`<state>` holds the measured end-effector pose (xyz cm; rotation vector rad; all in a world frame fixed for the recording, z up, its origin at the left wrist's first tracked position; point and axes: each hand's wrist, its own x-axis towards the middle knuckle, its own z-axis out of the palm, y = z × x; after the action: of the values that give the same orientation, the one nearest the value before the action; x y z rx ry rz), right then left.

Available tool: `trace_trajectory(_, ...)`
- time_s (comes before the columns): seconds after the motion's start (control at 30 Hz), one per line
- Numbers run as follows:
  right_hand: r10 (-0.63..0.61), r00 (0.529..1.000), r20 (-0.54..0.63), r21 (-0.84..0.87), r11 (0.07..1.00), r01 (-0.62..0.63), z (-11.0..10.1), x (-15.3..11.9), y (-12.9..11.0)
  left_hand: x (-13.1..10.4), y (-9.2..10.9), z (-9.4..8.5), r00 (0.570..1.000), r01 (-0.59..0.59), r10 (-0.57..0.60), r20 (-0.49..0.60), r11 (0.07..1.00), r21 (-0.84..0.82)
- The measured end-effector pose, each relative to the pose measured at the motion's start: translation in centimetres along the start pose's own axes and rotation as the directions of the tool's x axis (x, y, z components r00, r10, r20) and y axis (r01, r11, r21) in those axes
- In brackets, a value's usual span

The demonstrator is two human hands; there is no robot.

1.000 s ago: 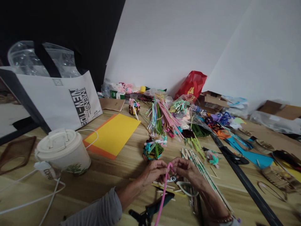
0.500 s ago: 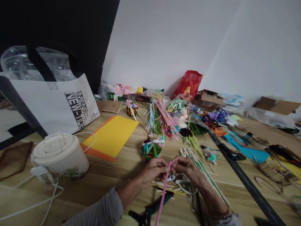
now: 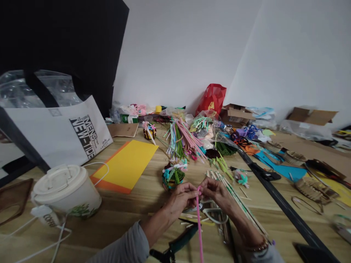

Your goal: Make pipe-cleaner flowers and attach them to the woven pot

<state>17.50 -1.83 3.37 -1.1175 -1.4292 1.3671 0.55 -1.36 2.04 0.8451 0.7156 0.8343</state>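
A pink pipe cleaner (image 3: 199, 226) hangs down from between my hands, its upper end bent at the fingertips. My left hand (image 3: 183, 197) pinches it near the top. Close against it, my right hand (image 3: 215, 191) grips the short bent end, which the fingers partly hide. Below the hands lie scissors (image 3: 215, 215) with pale handles, several short sticks and a dark-handled tool (image 3: 181, 241), perhaps pliers. Just beyond my left hand stands a small round basket (image 3: 173, 176) of green and coloured fuzzy stems.
Left are a white lidded bucket (image 3: 67, 191) with a cord, yellow paper (image 3: 134, 160) and a white bag (image 3: 60, 135). Bundled pipe cleaners (image 3: 182, 140) lie ahead. Right are long thin sticks (image 3: 238, 201), a black strip (image 3: 287, 208) and blue sheet material (image 3: 282, 168).
The view has shifted slightly, so the table things sit a little further left and lower. The pipe cleaner's tail swung from slanting to nearly straight down; both hands keep their pinch.
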Motion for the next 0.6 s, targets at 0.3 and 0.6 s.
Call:
trace_trajectory(0.3,-0.122,0.976,-0.181,-0.237,0.968,0.077,-0.1,-0.1,-0.3,0.7,-0.3,0.9,0.999,-0.044,0.045,-0.028,0.999,0.004)
trace_trajectory(0.6,-0.063,0.987,-0.146,-0.154,0.987,0.040,0.0,0.1,0.1,0.7,-0.9,0.8,0.996,-0.033,0.032,-0.084,0.999,-0.006)
